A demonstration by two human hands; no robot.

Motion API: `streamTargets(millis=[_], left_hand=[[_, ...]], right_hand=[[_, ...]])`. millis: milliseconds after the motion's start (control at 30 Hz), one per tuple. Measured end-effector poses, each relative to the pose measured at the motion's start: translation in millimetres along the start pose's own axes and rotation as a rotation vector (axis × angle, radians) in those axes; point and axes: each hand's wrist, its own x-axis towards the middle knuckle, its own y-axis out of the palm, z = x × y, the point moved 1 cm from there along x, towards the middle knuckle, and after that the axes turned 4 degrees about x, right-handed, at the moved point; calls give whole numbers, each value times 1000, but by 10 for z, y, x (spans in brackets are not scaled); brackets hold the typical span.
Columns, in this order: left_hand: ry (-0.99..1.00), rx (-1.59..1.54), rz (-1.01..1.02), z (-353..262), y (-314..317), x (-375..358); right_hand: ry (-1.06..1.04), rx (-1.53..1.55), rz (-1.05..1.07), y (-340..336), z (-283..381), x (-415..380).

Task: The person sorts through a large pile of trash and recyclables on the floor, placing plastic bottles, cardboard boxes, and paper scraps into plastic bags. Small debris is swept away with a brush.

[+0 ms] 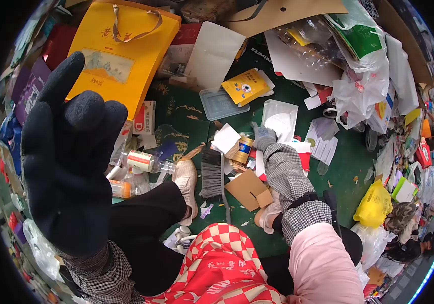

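My left hand, in a dark work glove, is raised close to the camera with its fingers apart and nothing in it. It overlaps the yellow gift bag in this view. Lower down, my right hand, in a grey glove, reaches into the litter with one finger stretched out. Right at its side lies a white tray-like packaging piece in clear plastic. A gold tin with a blue label and a white card piece sit just left of that hand. An opened brown cardboard box lies nearer my feet.
A black-bristled brush lies between my shoes. Plastic bottles are beside my left foot, and a clear lid lies ahead under a yellow packet. Bagged waste and a yellow plastic bag lie right. Another person appears at far right.
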Motion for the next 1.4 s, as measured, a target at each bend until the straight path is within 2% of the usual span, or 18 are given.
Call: streamTargets(millis=[200,367,433,567,633,667,700,767,833,867,900,967,1067,1100,1167,1200,1333,1400], left_hand=[[48,76,73,11,-9,18],[-10,6,-54,-142,121,17],[42,-336,161,-239,-72,52],[294,-187,-391,-460,-361,18],[324,434,50,-59,-766,-7],[216,406,-167,280,-671,-22],[-12,716,-206,570,-716,-5],[-563,444,-142,1492,-953,-201],[-572,693,-24,2423,-1159,-452],[-441,1197,153,2663,-1285,-480],[-571,1509,209,2977,-1445,-537],[-923,1770,219,3075,-1399,-432],[-922,1734,187,3154,-1428,-466],[-894,1686,146,3237,-1510,-541],[-825,1595,70,3443,-1710,-692],[-731,1619,22,3426,-1693,-729],[-972,1461,131,3363,-1688,-695],[-812,1642,92,3253,-1493,-598]], right_hand=[[-105,-70,-126,392,-91,-299],[-174,-66,-204,626,-82,-572],[-102,-153,-96,633,41,-654],[12,-148,-42,730,155,-585],[10,-104,-71,606,117,-612],[-36,3,-36,522,35,-581],[-79,108,3,415,-66,-560],[-208,338,-76,103,-299,-628],[-331,544,-146,-287,-464,-713],[-421,881,-131,-230,-660,-524],[-343,1353,-57,-383,-614,-589],[-230,1638,-166,-550,-420,-602],[-244,2277,58,-274,152,-261],[-262,2217,86,14,259,51],[77,2197,136,174,622,421],[81,2329,92,138,820,490],[50,2415,-210,174,927,708],[-165,2298,-255,305,632,889]])
